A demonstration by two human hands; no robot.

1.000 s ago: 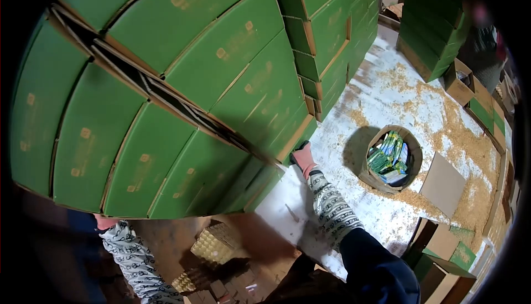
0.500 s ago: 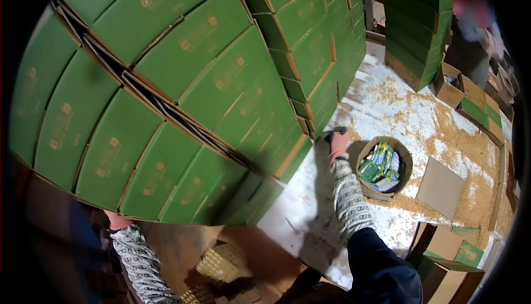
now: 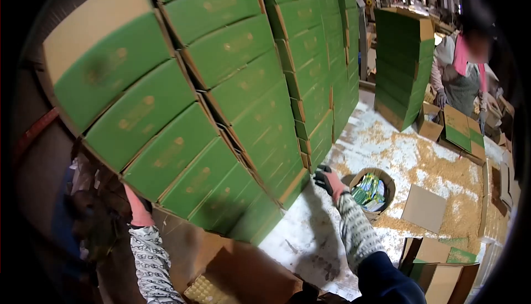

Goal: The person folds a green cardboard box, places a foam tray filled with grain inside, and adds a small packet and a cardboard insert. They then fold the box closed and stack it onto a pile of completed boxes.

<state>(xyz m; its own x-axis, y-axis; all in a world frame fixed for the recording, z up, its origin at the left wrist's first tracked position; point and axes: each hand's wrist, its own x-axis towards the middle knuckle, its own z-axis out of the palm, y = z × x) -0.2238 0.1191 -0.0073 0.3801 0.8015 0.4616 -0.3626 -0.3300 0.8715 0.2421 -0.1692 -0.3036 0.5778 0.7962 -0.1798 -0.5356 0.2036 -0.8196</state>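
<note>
A tall stack of green cardboard boxes (image 3: 144, 115) fills the left and middle of the view, leaning at a slant. My left hand (image 3: 139, 209), in a pink glove, is at the lower left edge of the nearest column, its fingers hidden behind the cardboard. My right hand (image 3: 330, 183), in a pink glove with dark fingers, reaches to the right side of the stack near its base. Its fingers are stretched out toward the box edge, with no object in the palm. Beside it on the white surface stands a round tub (image 3: 390, 187) holding green and blue packets (image 3: 369, 192).
A separate green box stack (image 3: 402, 69) stands farther back, near a person (image 3: 464, 77) among open cartons (image 3: 428, 122). Yellowish shavings (image 3: 442, 160) and a flat cardboard sheet (image 3: 424, 208) lie on the white surface. An open box (image 3: 442, 273) is at lower right, egg-tray-like material (image 3: 213, 290) below.
The view has tilted up, showing more of the stack's top and the person behind. The left hand now shows higher against the stack edge; the right hand appears lower in view.
</note>
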